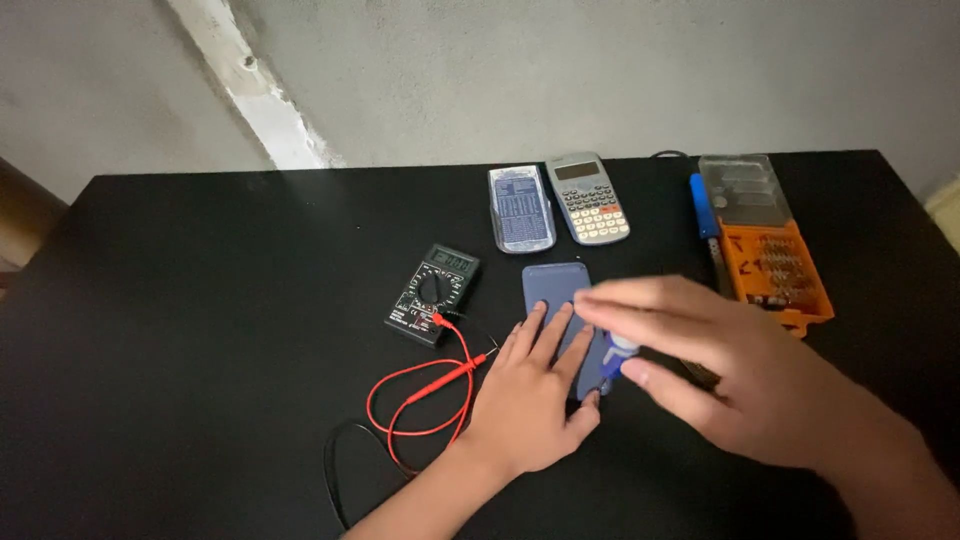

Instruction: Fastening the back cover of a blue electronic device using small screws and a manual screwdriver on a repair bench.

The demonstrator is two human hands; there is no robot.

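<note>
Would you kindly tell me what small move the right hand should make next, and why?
Probably lower the small blue-and-white tool onto the blue flat device. The left hand already lies flat on that device, pinning it to the black table, and the right hand, blurred, has the tool just above its lower edge.

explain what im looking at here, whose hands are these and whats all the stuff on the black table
This is one picture from a camera worn on a person's head, looking down at their own two bare hands over a black table. The left hand lies flat on a blue rectangular device, pinning it down. The right hand is blurred and holds a small blue-and-white tool over that device. To the left lies a black multimeter with a red lead and a black lead. Behind are a grey calculator and its cover. On the right lies an orange bit case with a clear lid.
</note>
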